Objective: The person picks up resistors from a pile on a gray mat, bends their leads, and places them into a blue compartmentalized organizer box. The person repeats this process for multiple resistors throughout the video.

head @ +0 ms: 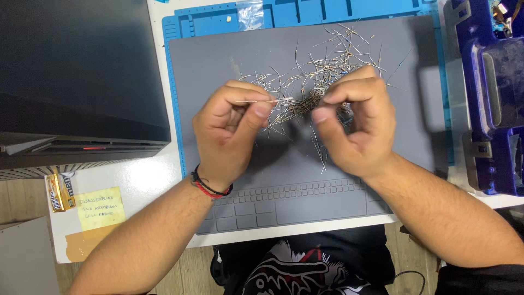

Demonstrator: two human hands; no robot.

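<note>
Wires: a loose pile of thin metal leads [319,71] on the grey mat, spread from between the two hands up toward the mat's far edge; small bodies on some leads, too small to tell apart.
Shirt: black with a red and white print [295,267], nearest the camera, below the table edge.
Left hand: [232,128] curled over the mat, thumb and forefinger pinched on one lead that points right toward the pile; a red and black band [210,188] on the wrist.
Right hand: [357,123] curled, fingertips pinched into the near edge of the pile; which lead it grips cannot be told.
Mat: grey [284,164], with small moulded compartments along its near edge, lying on a blue mat [207,22].
Left side: yellow note [101,207] and a candy roll [54,192] on the white table, a dark box [76,76] beyond them.
Right side: blue plastic frame [491,98].
Far edge: clear bag [250,12] on the blue mat.
</note>
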